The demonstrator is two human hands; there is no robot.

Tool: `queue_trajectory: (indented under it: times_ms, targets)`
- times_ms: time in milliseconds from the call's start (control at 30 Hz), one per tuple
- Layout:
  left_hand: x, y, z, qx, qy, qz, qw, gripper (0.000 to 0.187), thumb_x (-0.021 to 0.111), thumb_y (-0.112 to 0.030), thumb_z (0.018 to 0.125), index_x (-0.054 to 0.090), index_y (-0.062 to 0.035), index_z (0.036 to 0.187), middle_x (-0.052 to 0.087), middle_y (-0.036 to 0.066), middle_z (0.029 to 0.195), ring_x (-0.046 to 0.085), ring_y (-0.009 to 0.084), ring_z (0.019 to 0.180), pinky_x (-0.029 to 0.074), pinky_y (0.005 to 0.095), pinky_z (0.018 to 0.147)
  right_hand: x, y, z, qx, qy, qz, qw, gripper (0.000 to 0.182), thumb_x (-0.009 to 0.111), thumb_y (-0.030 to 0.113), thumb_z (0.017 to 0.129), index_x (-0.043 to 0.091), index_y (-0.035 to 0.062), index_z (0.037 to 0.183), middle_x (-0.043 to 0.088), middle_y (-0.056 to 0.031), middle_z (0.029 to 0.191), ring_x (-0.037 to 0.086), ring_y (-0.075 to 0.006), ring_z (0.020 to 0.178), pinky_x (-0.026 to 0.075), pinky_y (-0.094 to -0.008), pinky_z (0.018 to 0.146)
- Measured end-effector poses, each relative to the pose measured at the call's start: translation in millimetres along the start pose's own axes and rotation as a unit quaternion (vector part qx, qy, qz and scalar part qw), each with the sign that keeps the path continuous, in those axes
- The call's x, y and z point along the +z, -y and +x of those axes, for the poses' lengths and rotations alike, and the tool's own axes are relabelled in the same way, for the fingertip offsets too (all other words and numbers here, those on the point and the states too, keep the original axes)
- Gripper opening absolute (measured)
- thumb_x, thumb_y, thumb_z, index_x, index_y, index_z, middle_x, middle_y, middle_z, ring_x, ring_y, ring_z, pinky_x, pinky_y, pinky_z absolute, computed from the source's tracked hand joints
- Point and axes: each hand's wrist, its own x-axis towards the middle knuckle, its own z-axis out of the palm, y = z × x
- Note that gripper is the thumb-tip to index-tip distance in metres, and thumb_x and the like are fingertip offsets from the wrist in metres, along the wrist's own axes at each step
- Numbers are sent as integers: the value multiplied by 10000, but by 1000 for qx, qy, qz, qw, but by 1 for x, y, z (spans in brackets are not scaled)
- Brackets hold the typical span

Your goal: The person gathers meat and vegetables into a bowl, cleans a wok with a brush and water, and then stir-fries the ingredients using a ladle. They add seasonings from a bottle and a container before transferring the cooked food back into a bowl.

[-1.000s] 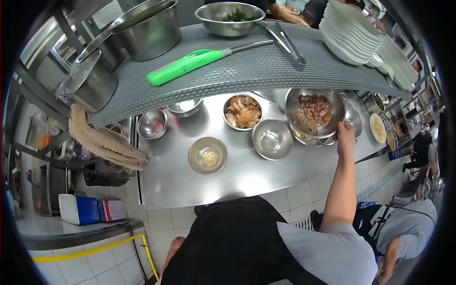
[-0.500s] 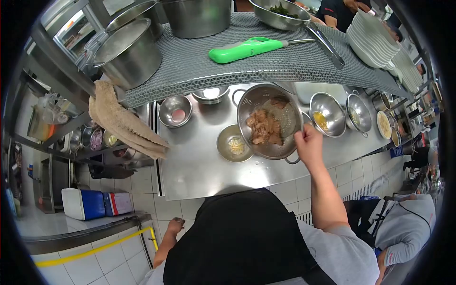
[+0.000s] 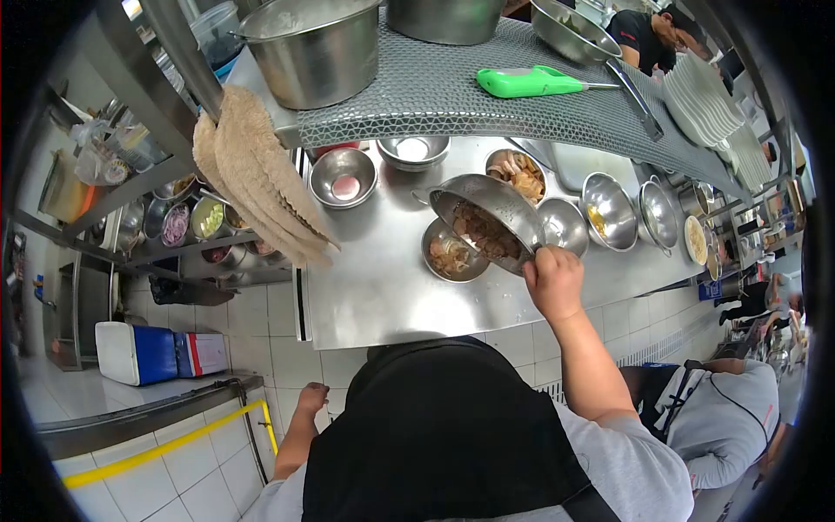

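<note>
My right hand [image 3: 555, 280] is closed on the handle of a steel colander [image 3: 513, 202]. The colander is tipped to the left over a small steel bowl [image 3: 435, 235]. Brown chunks of what looks like meat [image 3: 481, 233] lie along the colander's lower side. Similar pieces [image 3: 448, 256] are in the small bowl. My left hand [image 3: 313, 398] hangs low beside the black apron, away from the counter, its fingers curled with nothing visible in them.
On the steel counter [image 3: 374, 300] stand nested bowls [image 3: 344, 177], a bowl of pale pieces [image 3: 525, 174] and a bowl with yellow food [image 3: 609, 211]. A shelf above carries pots and a green lighter [image 3: 531, 82]. A towel [image 3: 248, 165] hangs left. A co-worker [image 3: 722, 400] is at right.
The colander has gone from nearly level to tilted left, and meat pieces have dropped into the small bowl. A bowl of pale pieces behind it has come into sight. The view has shifted.
</note>
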Motion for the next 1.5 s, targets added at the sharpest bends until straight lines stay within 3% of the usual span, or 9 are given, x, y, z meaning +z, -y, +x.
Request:
queue_trajectory:
  times_ms: [200, 300, 400, 633, 667, 833, 900, 1033, 1500]
  targets:
    - [-6, 14, 20, 313, 122, 251, 908, 303, 643, -176, 832, 582, 76, 989, 646, 125, 847, 657, 210, 669, 544, 316, 565, 5, 9, 6, -88, -45, -21, 995, 233, 690, 98, 616, 461, 94, 658, 508, -60, 661, 555, -252, 591, 452, -369, 530]
    - [9, -46, -44, 13, 36, 137, 990, 279, 655, -152, 821, 601, 34, 1022, 655, 141, 917, 661, 252, 796, 559, 358, 665, 10, 9, 9, -106, -49, -22, 993, 242, 692, 97, 604, 455, 97, 655, 503, -57, 665, 553, -245, 591, 445, -361, 523]
    - [2, -18, -10, 253, 89, 535, 801, 274, 655, -159, 810, 624, -39, 1054, 651, 153, 1021, 628, 305, 940, 533, 391, 795, 11, 7, 10, -125, -55, -9, 991, 248, 693, 92, 591, 452, 97, 654, 499, -56, 663, 545, -243, 582, 437, -359, 515]
    - [12, -16, -4, 310, 79, 541, 778, 280, 633, -190, 818, 633, -36, 1052, 654, 149, 1035, 642, 306, 918, 526, 379, 800, 6, -11, 8, -117, -105, 29, 987, 256, 692, 76, 576, 443, 90, 635, 485, -74, 640, 527, -257, 562, 422, -385, 510]
    - [19, -27, -13, 172, 57, 345, 921, 302, 633, -202, 819, 622, 5, 1038, 658, 156, 989, 663, 281, 839, 534, 362, 738, 4, -15, 6, -114, -107, 30, 987, 256, 692, 76, 576, 443, 90, 635, 485, -74, 640, 527, -257, 562, 422, -385, 510]
    - [24, -39, -25, 60, 30, 165, 984, 380, 635, -239, 825, 589, 85, 1019, 662, 159, 866, 679, 214, 634, 530, 316, 577, 6, -64, -12, 207, -157, 103, 960, 180, 608, 31, 715, 443, 33, 643, 464, -164, 604, 492, -329, 555, 410, -383, 529]
    - [22, -34, -19, 261, 43, 287, 921, 360, 648, -231, 825, 591, 57, 1034, 667, 152, 830, 677, 221, 642, 528, 318, 571, -4, -106, -24, 269, -197, 128, 934, 149, 545, 43, 780, 459, 15, 661, 485, -118, 589, 481, -272, 539, 389, -352, 517]
    - [46, -80, -84, 102, -33, 124, 986, 342, 656, -230, 820, 592, 45, 1013, 674, 127, 792, 674, 226, 639, 522, 308, 563, -31, -204, -56, 549, -308, 299, 717, 112, 523, 99, 838, 496, 35, 750, 453, 31, 603, 418, -85, 492, 316, -285, 432]
    - [-19, -64, -118, 37, -62, 255, 964, 393, 651, -301, 822, 611, -11, 1084, 692, 144, 843, 687, 223, 744, 515, 340, 747, -18, -239, -131, 576, -327, 351, 662, 297, 528, 329, 949, 593, 43, 904, 527, -4, 655, 445, -72, 519, 322, -224, 446]
